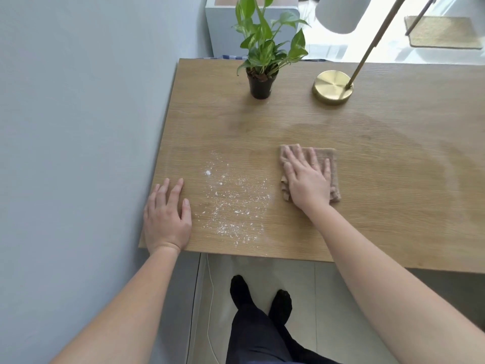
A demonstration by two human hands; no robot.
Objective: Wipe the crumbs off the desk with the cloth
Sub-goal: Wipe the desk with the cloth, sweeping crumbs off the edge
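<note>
Now keep your right hand [305, 177] flat, pressing the cloth [324, 156]; sweep left through the crumbs [233, 203]. Left hand [166, 216] rests open, gripping nothing.

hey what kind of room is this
Probably a home office or bedroom corner: a wooden desk against a wall, with a potted plant and a brass lamp on it.

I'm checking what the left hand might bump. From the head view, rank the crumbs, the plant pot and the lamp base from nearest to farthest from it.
1. crumbs: just right of the left hand, near the front edge.
2. plant pot: farther back, toward the rear.
3. lamp base: rear too, farther right.
</note>
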